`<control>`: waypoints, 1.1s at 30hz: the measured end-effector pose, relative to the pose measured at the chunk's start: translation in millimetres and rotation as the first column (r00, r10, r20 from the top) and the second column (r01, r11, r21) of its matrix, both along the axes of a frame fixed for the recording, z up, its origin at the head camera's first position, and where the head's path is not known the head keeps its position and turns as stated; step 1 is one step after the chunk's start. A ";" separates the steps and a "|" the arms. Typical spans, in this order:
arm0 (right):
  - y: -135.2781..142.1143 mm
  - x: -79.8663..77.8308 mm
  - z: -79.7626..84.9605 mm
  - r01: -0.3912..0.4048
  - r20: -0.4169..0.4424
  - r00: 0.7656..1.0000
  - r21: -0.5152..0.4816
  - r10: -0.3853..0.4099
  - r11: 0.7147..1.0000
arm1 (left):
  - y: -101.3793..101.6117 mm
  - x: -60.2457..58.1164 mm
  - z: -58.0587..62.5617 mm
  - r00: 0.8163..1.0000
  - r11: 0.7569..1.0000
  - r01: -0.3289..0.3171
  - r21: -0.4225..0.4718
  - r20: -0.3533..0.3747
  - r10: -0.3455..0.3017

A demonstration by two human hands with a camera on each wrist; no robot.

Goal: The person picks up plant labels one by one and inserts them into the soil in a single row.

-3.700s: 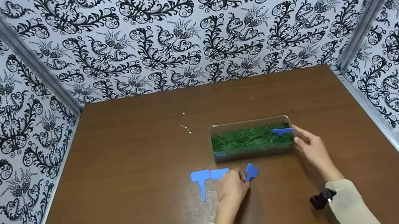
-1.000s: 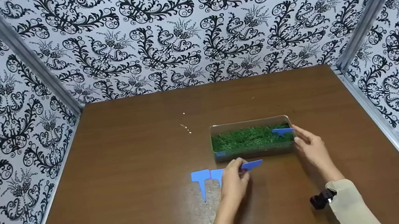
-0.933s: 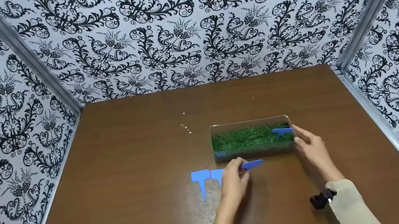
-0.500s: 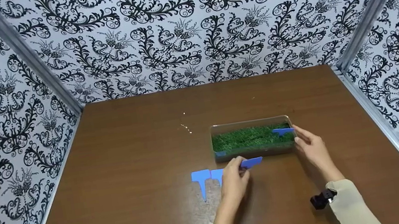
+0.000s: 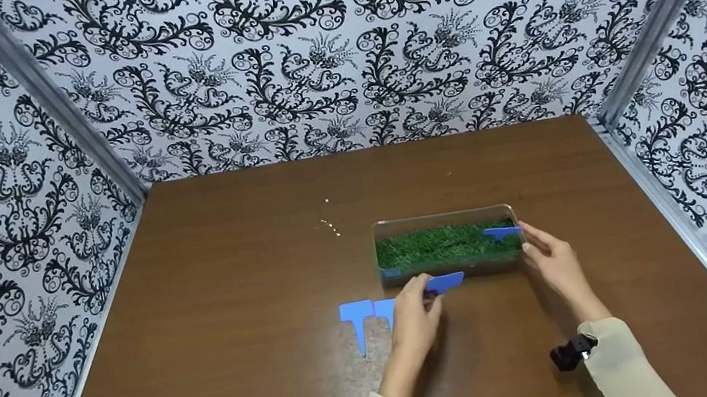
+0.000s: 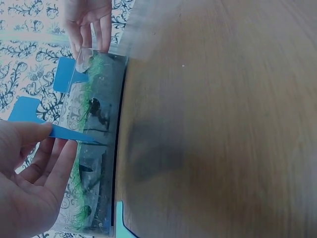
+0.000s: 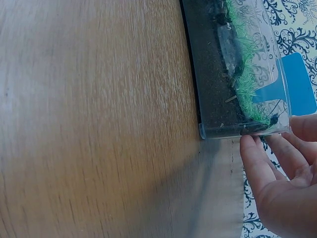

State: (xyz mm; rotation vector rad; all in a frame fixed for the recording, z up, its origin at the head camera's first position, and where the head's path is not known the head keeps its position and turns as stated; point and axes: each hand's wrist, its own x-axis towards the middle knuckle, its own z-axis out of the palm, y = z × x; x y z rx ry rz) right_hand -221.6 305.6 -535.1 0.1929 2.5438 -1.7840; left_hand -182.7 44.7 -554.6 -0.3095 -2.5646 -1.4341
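Observation:
My left hand (image 5: pixel 413 319) pinches a blue T-shaped plant label (image 5: pixel 445 283) between thumb and fingers, just in front of a clear plastic box (image 5: pixel 452 275). In the left wrist view, its pointed stem (image 6: pixel 74 134) overlaps the box's front wall. Green artificial grass (image 5: pixel 434 242) over a dark layer fills the box's lower part. My right hand (image 5: pixel 554 266) touches the box's right end with thumb and fingertips. At that end, another blue label (image 5: pixel 502 232) stands in the grass. Two more lie on the table: one whole (image 5: pixel 357 317), one label (image 5: pixel 384 309) partly behind my left hand.
The brown wooden table (image 5: pixel 235 300) is walled at the back and sides by patterned black-and-white panels (image 5: pixel 304 58) with metal posts. Small pale specks (image 5: pixel 332 228) dot the table left of the box. A small blue patch (image 5: pixel 391 273) shows at its front left corner.
My left hand has picked the blue label up from the table and raised it slightly towards the box, its flat head now tilted. My right hand has stayed at the box's end.

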 end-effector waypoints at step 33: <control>0.5 -0.8 0.4 0.008 0.015 1.000 -0.008 -0.008 1.000 | 2.1 -6.9 12.6 1.000 1.000 0.013 0.001 -0.027 -0.013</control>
